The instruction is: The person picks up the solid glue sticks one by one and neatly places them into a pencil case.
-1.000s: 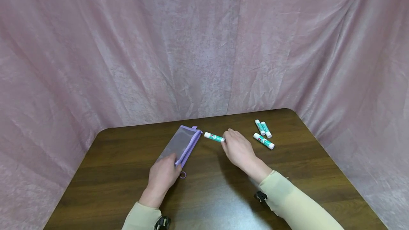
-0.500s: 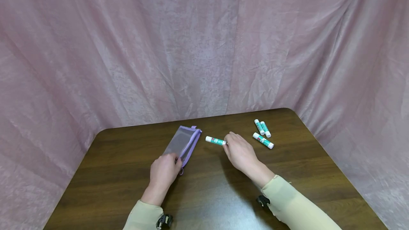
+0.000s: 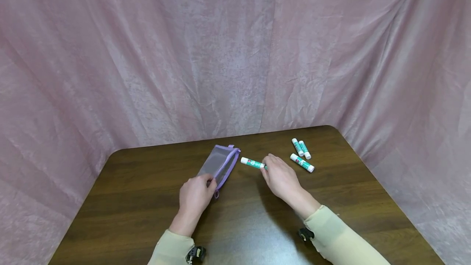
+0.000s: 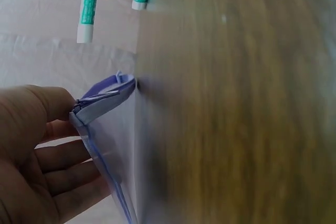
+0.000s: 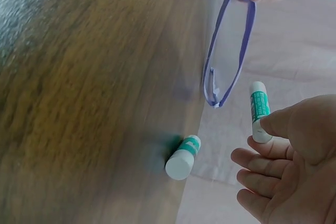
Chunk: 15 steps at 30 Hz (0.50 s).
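A purple mesh zip pouch (image 3: 216, 159) lies slanted on the table, its zip edge facing right. My left hand (image 3: 196, 193) pinches the near end of that edge between thumb and index finger. In the right wrist view the purple-rimmed mouth of the pouch (image 5: 247, 30) gapes as a long loop. A white-and-green glue stick (image 3: 252, 163) is held by its right end between the thumb and index finger of my right hand (image 3: 281, 177). Its free end points left, just short of the pouch mouth, and the two are apart. The right hand's other fingers (image 5: 257, 182) are spread loosely.
Right of my right hand lies a loose glue stick (image 3: 302, 162). Behind it, two more sit side by side, the left glue stick (image 3: 297, 147) and the right glue stick (image 3: 305, 149). A pink curtain (image 3: 235, 52) hangs beyond the brown wooden table (image 3: 147, 183).
My left hand has shifted right with the pouch, whose mouth has spread wider. The right hand has moved slightly right and nearer me with the glue stick.
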Available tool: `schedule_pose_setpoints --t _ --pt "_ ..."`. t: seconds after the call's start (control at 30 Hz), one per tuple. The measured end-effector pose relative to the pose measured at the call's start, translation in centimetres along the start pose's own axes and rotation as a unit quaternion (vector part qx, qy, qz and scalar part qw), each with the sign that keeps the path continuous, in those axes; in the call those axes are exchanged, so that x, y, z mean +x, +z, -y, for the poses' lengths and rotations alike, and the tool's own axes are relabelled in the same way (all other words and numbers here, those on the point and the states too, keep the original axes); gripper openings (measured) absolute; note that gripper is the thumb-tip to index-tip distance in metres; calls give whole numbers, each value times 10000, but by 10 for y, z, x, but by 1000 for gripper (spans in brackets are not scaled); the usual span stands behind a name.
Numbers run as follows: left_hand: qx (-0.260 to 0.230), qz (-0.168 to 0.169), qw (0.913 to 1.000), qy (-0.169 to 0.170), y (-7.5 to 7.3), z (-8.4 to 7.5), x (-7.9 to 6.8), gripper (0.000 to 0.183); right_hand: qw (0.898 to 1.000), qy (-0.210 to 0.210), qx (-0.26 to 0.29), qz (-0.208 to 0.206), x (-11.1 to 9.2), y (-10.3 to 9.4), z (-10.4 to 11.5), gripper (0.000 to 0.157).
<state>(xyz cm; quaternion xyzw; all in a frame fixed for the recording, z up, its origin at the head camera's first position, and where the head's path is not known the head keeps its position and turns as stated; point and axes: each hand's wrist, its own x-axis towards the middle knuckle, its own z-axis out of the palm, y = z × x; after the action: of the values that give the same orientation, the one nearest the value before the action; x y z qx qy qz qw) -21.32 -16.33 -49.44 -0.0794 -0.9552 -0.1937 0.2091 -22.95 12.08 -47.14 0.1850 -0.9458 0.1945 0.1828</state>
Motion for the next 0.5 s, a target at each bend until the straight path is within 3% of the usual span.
schedule_pose_setpoints --t 0.5 --pt "-96 43 9998 -182 6 -14 1 16 9998 166 70 -83 -3 -1 -5 14"
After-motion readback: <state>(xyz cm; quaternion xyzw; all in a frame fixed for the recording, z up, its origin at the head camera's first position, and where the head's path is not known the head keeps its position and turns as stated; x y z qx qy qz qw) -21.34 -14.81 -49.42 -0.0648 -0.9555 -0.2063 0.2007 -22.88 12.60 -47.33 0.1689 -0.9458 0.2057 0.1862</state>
